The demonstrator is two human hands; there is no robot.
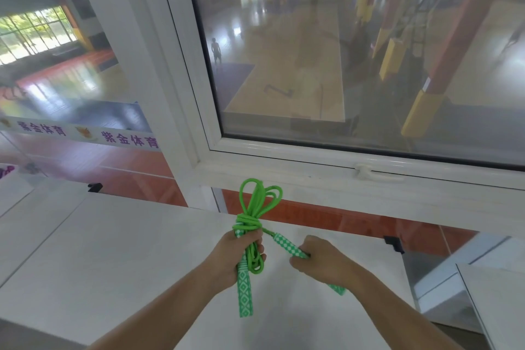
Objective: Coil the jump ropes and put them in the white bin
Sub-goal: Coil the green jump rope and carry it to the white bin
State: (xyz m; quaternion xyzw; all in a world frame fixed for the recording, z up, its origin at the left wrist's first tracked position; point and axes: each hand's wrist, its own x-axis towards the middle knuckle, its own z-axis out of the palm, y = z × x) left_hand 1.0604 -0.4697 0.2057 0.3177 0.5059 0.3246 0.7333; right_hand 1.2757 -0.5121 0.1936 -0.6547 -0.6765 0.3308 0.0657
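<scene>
Head view looks down over a white worktop (pixel 85 250) set against a window (pixel 341 51) onto a sports hall. Both hands work one green rope (pixel 257 207) held above the worktop, toward its far edge. The left hand (pixel 237 254) is curled round the gathered loops and one patterned handle (pixel 245 293), which hangs down below the fist; loops fan up above it, and several turns are wound round the bundle just over the knuckles. The right hand (pixel 324 260) grips the other handle (pixel 288 246), whose cord runs straight into those turns. As a judgement, this rope is nearly coiled: the loops are gathered and bound, and what seems left is to cinch or tuck the free end, then drop the bundle in the bin. No white bin can be picked out with certainty; a pale boxy shape at the right edge (pixel 454 287) is cut off and could be it or just furniture. Something purple at the far left edge (pixel 7 171) may be another rope, too small to tell. Fingertips of both hands are hidden behind rope and handles.
</scene>
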